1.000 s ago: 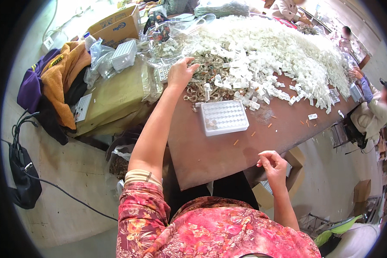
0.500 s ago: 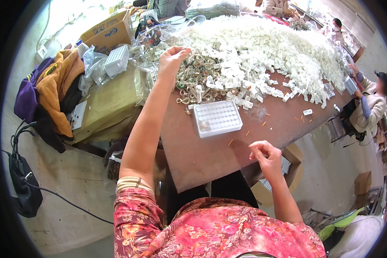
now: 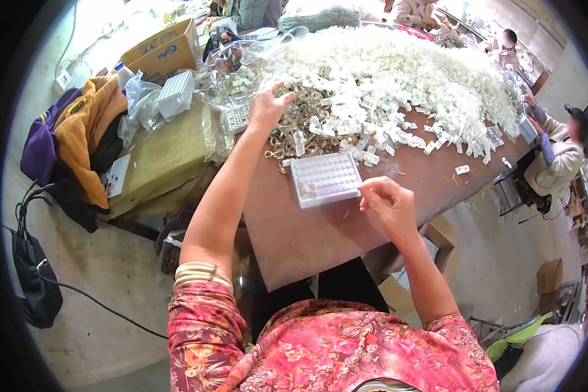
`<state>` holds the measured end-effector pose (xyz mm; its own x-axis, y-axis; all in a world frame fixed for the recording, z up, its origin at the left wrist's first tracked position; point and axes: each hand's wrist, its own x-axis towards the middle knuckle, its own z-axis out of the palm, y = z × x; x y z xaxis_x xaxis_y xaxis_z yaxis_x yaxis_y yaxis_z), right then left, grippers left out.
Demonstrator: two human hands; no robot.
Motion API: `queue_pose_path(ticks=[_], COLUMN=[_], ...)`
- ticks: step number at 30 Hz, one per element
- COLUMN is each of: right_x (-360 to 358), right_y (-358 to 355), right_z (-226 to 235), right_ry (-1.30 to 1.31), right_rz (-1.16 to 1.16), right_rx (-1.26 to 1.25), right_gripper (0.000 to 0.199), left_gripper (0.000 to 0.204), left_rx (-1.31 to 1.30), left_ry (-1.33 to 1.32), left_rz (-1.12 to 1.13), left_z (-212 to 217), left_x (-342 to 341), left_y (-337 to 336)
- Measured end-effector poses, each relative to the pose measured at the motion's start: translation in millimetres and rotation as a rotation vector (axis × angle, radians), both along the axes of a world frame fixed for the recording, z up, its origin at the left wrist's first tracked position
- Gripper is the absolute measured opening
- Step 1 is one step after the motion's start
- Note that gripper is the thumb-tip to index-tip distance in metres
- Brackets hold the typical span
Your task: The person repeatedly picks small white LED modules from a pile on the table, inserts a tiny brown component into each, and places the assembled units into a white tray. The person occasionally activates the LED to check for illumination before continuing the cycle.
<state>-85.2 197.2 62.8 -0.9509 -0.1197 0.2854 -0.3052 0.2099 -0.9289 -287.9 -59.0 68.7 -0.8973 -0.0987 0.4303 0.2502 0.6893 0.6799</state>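
Observation:
My left hand [image 3: 268,108] is over the near-left edge of a heap of small brownish and metallic pieces [image 3: 300,121], thumb and fingers apart, holding nothing visible. Beside the near right corner of a white tray [image 3: 330,200] is my right hand [image 3: 393,204], its fingertips pinched together; whatever they may hold is too small to make out. Rows of small round cells fill the tray, with a few brownish pieces in its near left corner.
A big mound of clear and white plastic bits [image 3: 411,78] covers the table's [image 3: 287,242] far side. Left stand a cardboard box [image 3: 170,55], stacked trays [image 3: 175,91] and piled clothes [image 3: 88,130]. An open carton [image 3: 447,251] sits below right. A co-worker [image 3: 558,157] sits at right.
My left hand has come down slightly toward me, and its fingers have parted. My right hand has moved up and left to the tray's corner.

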Motion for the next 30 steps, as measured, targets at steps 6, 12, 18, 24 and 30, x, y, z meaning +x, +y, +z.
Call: queue_pose_path(ticks=[6, 12, 18, 24, 30], right_x=[10, 18, 14, -40, -79], right_y=[14, 20, 22, 21, 3], right_z=[-20, -25, -20, 45, 91], right_ry=[-0.106, -0.107, -0.110, 0.664, 0.406], right_rz=[-0.016, 0.003, -0.029, -0.189, 0.466], right_rx=[-0.058, -0.074, -0.054, 0.377, 0.494], right_gripper=[0.008, 0.008, 0.007, 0.020, 0.025], left_gripper=[0.023, 0.017, 0.014, 0.017, 0.016], left_rx=[-0.647, -0.817, -0.430, -0.072, -0.089], left_ry=[0.392, 0.217, 0.289, 0.093, 0.193], left_rz=[-0.437, -0.381, -0.452, -0.545, -0.770], left_z=[-5, 0, 24, 48, 47], left_x=[34, 40, 47, 92, 130], left_y=[25, 40, 32, 33, 32])
